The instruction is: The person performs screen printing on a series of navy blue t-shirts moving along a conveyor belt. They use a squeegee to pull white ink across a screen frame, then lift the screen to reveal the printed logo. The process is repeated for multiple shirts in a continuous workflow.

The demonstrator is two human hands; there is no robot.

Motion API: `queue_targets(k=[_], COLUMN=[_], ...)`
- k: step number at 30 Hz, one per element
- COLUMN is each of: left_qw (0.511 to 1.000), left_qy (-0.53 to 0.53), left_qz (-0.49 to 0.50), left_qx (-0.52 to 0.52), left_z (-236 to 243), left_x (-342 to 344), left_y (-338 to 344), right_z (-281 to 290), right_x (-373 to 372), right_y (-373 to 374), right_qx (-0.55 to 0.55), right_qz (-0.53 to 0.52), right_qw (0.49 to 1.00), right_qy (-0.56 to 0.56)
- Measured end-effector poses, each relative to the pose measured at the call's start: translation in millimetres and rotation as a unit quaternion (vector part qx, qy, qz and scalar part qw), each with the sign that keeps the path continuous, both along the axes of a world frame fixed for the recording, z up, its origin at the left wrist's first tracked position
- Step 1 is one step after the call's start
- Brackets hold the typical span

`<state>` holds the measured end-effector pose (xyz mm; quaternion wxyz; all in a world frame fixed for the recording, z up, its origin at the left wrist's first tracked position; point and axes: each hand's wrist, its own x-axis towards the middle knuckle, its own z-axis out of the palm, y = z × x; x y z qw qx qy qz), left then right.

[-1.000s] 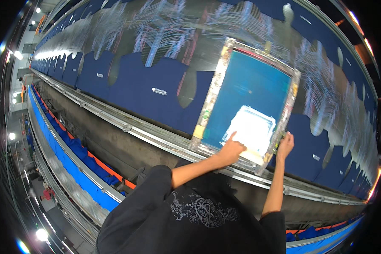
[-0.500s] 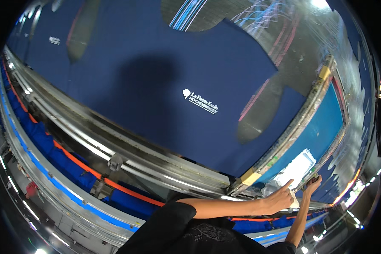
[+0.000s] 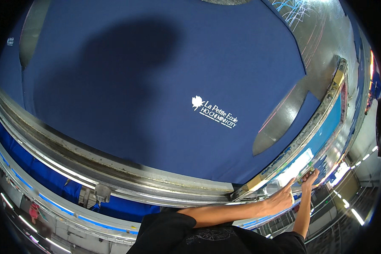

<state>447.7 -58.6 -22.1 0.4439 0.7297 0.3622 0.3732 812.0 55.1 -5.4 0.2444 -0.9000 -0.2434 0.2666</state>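
Observation:
At the lower right is a screen-printing frame with blue mesh and a white ink patch. My left hand is at the frame's near end, index finger stretched out and the other fingers curled; what they hold, if anything, is hidden. Beyond it, my right hand is closed around a dark, narrow squeegee beside the white patch. A navy fabric panel lies flat left of the frame, carrying a white flower-and-lettering print. The frame's lower edge covers part of the navy fabric.
Metal rails run along the table's near side, with a clamp-like bracket on them. Blue cloth hangs below. Another navy panel lies at far left. Grey table surface shows between fabric pieces. A person in red is far off at lower left.
My view has shifted, so the printed panel looks larger and the frame appears narrower and farther right. Both hands stay at the frame's near end, the right slightly higher in view.

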Motion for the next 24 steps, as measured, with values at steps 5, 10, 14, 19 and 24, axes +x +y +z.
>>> queue_targets(k=[5, 10, 14, 19, 24], left_qw=[0.999, 1.000, 1.000, 1.000, 1.000], left_qy=[0.041, 0.026, 0.016, -0.015, 0.014], left_qz=[0.031, 0.013, 0.017, 0.006, -0.027], left_qx=[0.016, -0.005, -0.008, -0.014, 0.009], left_z=[0.7, -0.1, -0.7, -2.2, -1.0], left_x=[13.7, 12.8, 12.3, 6.7, 3.2], left_y=[-3.9, 0.1, 1.3, 2.0, 1.9], right_z=[7.3, 5.7, 0.8, 5.3, 0.8], right_x=[13.4, 18.4, 12.5, 11.4, 11.1], right_y=[-1.8, -1.1, 1.3, 0.4, 0.7], right_qx=[-0.022, -0.028, 0.006, -0.039, -0.025], right_qz=[-0.015, -0.015, -0.034, -0.018, -0.013], right_qw=[0.999, 0.999, 0.999, 0.997, 0.998], right_qy=[0.020, 0.040, 0.007, 0.061, 0.064])
